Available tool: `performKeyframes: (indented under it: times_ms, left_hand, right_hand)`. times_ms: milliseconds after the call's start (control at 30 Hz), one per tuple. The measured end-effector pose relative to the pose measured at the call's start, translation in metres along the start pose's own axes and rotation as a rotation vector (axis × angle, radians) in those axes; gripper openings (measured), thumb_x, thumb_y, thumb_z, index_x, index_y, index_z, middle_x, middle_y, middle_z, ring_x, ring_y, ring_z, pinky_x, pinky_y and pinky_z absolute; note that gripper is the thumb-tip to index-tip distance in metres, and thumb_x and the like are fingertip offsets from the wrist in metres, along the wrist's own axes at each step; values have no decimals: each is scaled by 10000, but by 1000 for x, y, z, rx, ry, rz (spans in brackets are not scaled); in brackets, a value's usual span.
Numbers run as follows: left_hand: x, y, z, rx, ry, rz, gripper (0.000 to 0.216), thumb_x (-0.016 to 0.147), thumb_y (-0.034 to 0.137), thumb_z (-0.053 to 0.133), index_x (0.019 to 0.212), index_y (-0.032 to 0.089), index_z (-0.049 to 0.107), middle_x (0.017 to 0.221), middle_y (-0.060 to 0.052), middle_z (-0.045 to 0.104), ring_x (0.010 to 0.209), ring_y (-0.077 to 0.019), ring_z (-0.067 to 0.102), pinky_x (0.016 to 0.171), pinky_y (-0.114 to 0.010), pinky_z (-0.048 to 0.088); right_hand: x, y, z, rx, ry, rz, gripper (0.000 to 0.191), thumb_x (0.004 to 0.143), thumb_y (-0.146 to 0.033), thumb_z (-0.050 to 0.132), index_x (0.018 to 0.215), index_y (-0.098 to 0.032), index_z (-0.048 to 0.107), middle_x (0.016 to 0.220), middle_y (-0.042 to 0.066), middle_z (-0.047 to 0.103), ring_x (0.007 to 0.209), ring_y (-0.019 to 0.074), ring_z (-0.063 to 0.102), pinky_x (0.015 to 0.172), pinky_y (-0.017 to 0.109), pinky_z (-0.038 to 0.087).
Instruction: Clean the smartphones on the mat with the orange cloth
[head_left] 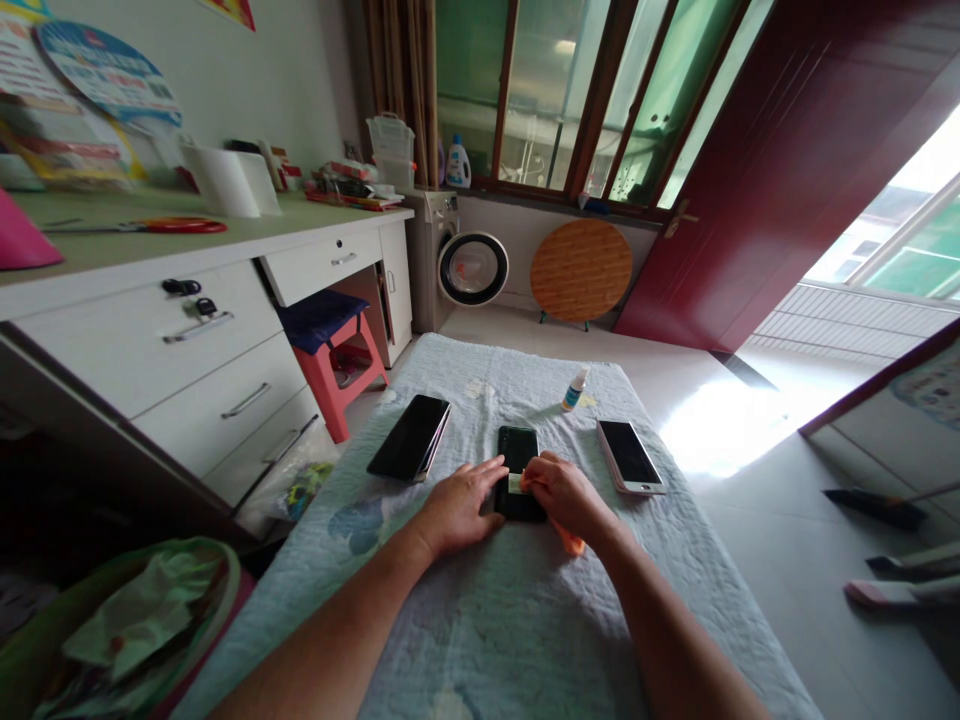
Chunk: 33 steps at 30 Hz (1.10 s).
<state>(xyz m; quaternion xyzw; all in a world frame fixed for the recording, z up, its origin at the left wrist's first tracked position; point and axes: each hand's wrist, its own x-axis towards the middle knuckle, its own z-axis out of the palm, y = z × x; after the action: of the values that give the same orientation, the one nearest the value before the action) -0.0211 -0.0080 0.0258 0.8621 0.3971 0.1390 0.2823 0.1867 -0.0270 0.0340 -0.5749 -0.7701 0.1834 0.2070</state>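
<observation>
A black phone point(519, 442) lies on the quilted cloth point(480, 620) in front of me, with a pale rectangular patch across its middle. My left hand point(466, 508) rests along the phone's left edge, fingers stretched out and holding it down. Bunched in the closed fingers of my right hand point(561, 490) is an orange cloth point(571, 543), pressed against the right part of the phone. To the left lies a larger dark tablet-like device point(411, 438). A white-framed phone point(630, 457) is at the right, and a small spray bottle point(575, 390) stands behind.
A white desk point(315, 232) with drawers runs along the left, a pink stool point(341, 370) beside it. Farther back are a washing machine point(433, 260) with its door open and a round wooden tabletop point(581, 270). At lower left stands a bin point(225, 570).
</observation>
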Motion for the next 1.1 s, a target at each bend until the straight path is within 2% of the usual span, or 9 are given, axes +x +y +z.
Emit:
performKeyframes:
  times_ms: [200,367,500,600,700,800,867,967,1100]
  left_hand:
    - [1,-3,2,-81,42,11,644,679,224,647,1310,182,526,1454,-92,426,1231,-283,487,1026,-372,387]
    - [2,-2,-3,-270,104,-80,600,706,204,610,1299,164,525,1419,-132,444,709,-139,610,748,-294,502]
    - [3,-3,-7,-378,124,-112,563,735,214,601,1287,136,526,1032,-78,646,672,-129,572,687,-253,460]
    - [4,-6,-4,-473,91,-160,577,752,255,614,1305,128,509,694,12,579,601,-131,520,588,-236,403]
    - [4,-8,0,-651,32,-213,619,761,274,622,1338,115,462,609,43,516,517,-110,455,513,-222,341]
    - [5,-6,1,-831,2,-276,639,751,266,643,1340,117,445,721,-7,598,533,-101,479,516,-214,364]
    - [5,-3,-1,-912,16,-296,628,730,255,675,1313,134,472,988,-91,641,617,-105,537,565,-220,421]
    - [4,1,-5,-974,31,-303,594,715,237,699,1272,159,509,1331,-146,501,763,-128,598,630,-232,475]
    - [2,2,-8,-1020,24,-319,573,720,259,710,1256,181,522,1398,-145,443,830,-147,629,665,-239,497]
  right_hand:
    - [-1,16,-8,-93,61,125,126,813,-143,516,814,-192,632,816,6,597,733,120,536,678,220,349]
    - [-2,21,-8,-120,95,146,130,845,-200,512,817,-187,638,810,12,591,746,127,548,681,225,351]
    - [-2,18,-6,-109,145,124,142,862,-218,510,818,-194,643,817,11,587,743,123,550,677,221,353]
    - [-2,17,-5,-134,193,153,156,871,-204,492,824,-197,640,835,15,581,737,122,542,674,222,353]
    - [-3,16,-5,-201,229,198,186,893,-222,465,844,-196,642,873,31,571,762,134,530,696,233,358]
    - [-4,13,-6,-287,256,219,183,886,-219,475,888,-193,656,948,61,561,859,168,518,768,258,362]
    - [-4,10,-7,-323,265,227,175,874,-207,488,912,-196,658,997,75,556,901,186,507,794,273,355]
    - [-4,9,-7,-333,243,213,161,876,-203,483,866,-196,644,973,70,558,890,185,503,785,273,346]
    - [-4,13,-4,-331,185,206,192,895,-220,468,761,-193,602,835,41,549,803,161,503,727,255,330]
